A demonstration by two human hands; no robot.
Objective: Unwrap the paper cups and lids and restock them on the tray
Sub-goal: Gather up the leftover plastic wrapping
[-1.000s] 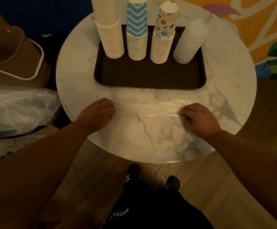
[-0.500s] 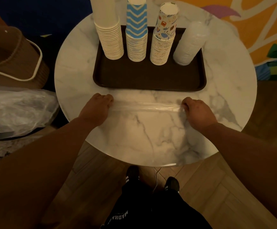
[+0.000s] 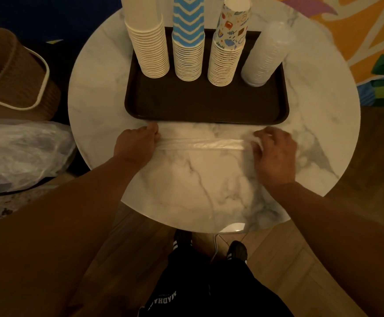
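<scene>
Restock looks done: three cup stacks [image 3: 187, 42] and lids [image 3: 264, 56] stand on the tray [image 3: 204, 110]. Left hand [image 3: 135, 146] and right hand [image 3: 274, 154] each pinch an end of the empty wrapper [image 3: 200, 144], near surface edge. Next: crumple, discard.

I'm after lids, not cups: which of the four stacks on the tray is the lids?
The translucent stack of lids at the tray's far right; the other three are opaque paper cups: plain, blue chevron, and cartoon print.
</scene>
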